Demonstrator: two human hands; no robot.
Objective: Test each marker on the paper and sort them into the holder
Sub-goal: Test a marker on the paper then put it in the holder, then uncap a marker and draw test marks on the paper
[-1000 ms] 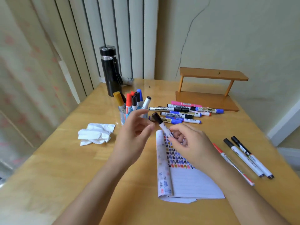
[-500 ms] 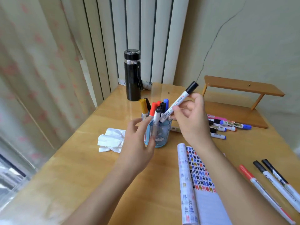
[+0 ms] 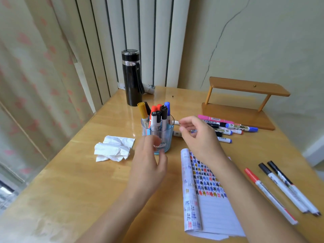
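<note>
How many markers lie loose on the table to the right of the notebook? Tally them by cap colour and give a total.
Red-capped marker: 1
Black-capped markers: 2
Total: 3

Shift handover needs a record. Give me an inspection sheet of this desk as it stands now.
Surface: wooden table, glossy.
Job's things: holder upright, holding capped markers; paper bearing colour marks; loose markers heaped beyond it; three markers to its right.
Clutter: crumpled tissue; black flask; wooden shelf.
Hands: left hand blurred at the holder, contact unclear; right hand loosely curled, holding nothing.
Cables: nothing seen.
Surroundings: curtain, vertical blinds, cracked wall.
</note>
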